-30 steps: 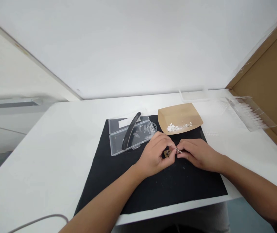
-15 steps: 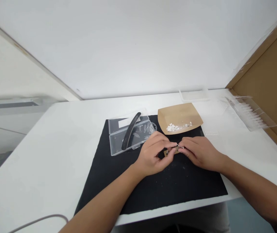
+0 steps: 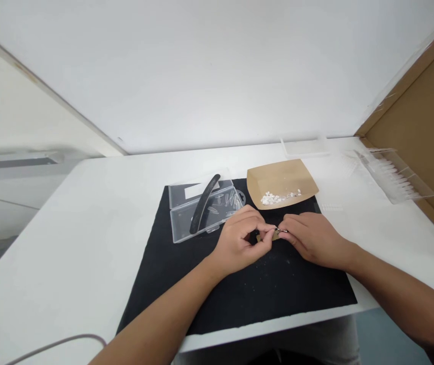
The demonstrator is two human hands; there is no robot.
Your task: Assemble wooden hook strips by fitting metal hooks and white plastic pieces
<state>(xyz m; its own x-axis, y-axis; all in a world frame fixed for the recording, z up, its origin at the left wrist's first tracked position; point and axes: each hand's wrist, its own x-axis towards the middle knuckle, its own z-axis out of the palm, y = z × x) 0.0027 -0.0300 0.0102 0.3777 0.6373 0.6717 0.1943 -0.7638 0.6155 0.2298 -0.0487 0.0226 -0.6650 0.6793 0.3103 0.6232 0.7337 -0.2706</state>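
Observation:
Over the black mat [image 3: 278, 284], my two hands meet almost fingertip to fingertip. My right hand [image 3: 312, 239] is closed on a small shiny metal tool that looks like a nail clipper [image 3: 283, 231], mostly covered by the fingers. Thumb and forefinger of my left hand [image 3: 242, 239] are pinched together at the tool's tip; what they hold is too small and covered to name. Beneath the fingers lies a small tan piece [image 3: 276, 236], partly hidden. Behind my left hand, an open clear plastic case [image 3: 177, 227] holds clear nail tips [image 3: 230, 197], with a black curved nail file [image 3: 203, 205] lying across it.
A brown paper tray [image 3: 281, 175] with small white pieces [image 3: 272, 198] stands behind my hands. Farther right are a clear tray of nail tips [image 3: 395, 175] and a cardboard panel [image 3: 422, 116]. A grey cable [image 3: 65, 338] crosses the white table [image 3: 68, 253] at front left.
My left fingertips have drawn closer together and dipped slightly, covering more of the tan piece. My right hand stays nearly still with the metal tool.

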